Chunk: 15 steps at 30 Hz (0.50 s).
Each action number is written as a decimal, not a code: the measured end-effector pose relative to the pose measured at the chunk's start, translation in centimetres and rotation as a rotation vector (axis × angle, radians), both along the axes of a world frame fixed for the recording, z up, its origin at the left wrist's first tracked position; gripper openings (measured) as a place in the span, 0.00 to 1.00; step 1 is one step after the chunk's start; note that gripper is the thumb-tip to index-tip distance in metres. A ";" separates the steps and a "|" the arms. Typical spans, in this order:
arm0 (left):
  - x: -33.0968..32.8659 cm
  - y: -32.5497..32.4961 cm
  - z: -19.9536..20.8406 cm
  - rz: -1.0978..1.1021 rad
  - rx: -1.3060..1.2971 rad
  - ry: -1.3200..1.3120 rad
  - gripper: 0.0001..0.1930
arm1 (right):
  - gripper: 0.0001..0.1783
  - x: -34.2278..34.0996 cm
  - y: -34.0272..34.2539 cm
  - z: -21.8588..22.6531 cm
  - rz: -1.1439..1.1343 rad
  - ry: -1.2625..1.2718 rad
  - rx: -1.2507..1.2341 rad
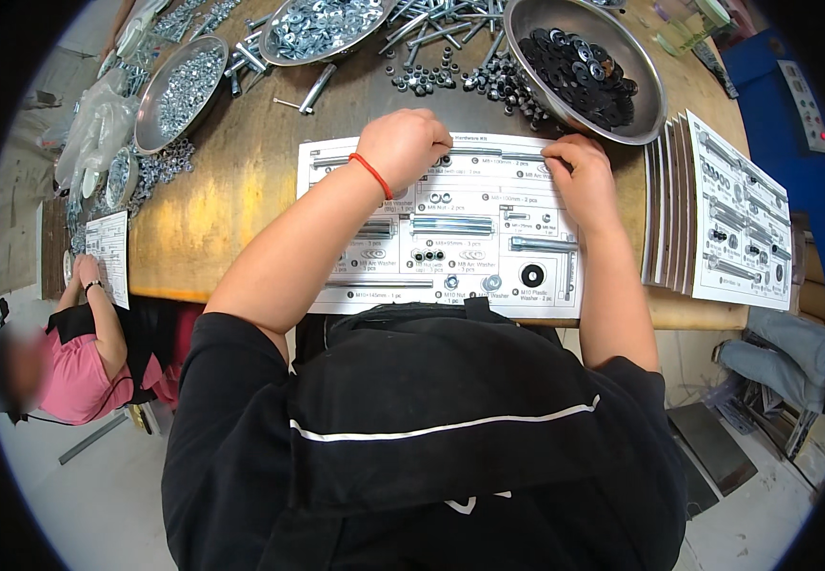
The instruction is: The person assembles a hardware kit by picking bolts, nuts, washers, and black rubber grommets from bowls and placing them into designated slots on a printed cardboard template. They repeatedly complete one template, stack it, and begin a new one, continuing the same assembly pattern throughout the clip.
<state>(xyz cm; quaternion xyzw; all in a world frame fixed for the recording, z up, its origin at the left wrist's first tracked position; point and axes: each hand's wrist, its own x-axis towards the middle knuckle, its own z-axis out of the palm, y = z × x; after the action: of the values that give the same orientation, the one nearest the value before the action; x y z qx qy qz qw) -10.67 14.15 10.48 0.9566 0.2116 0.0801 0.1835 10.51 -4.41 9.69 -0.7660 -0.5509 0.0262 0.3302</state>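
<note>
A white printed hardware card (498,305) lies at the table's front edge, with bolts, nuts and washers pictured or lying on it. My left hand (401,147), a red cord at its wrist, rests over the card's upper middle with fingers curled together. Its fingertips meet the left end of a long silver bolt (484,153); whether they grip anything is hidden. At the card's upper right, my right hand (582,176) pinches thumb and forefinger together by the bolt row's other end. What sits between them cannot be made out. Lower on the card shows a black round washer (532,276).
A steel bowl (655,105) of black washers stands behind my right hand. Two more bowls, one of washers (322,33) and one of nuts (182,93), sit at the back left among loose bolts (441,29). Stacked cards (741,214) stand right. Another person (89,362) works at left.
</note>
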 end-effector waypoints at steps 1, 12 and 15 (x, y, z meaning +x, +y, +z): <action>0.0 -0.1 0.0 -0.004 -0.006 -0.004 0.06 | 0.05 0.0 0.0 0.0 0.004 -0.002 0.003; 0.0 0.1 0.4 0.016 -0.052 0.027 0.06 | 0.05 -0.1 0.1 -0.2 0.000 0.014 0.009; 0.1 0.3 0.6 -0.004 -0.098 0.041 0.07 | 0.04 -0.1 0.0 -0.4 -0.007 0.032 0.015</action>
<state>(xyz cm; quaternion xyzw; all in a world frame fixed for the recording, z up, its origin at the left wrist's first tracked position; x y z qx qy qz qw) -10.60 14.46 11.08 0.9484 0.2170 0.0495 0.2257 10.43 -4.42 9.31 -0.7648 -0.5432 0.0332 0.3449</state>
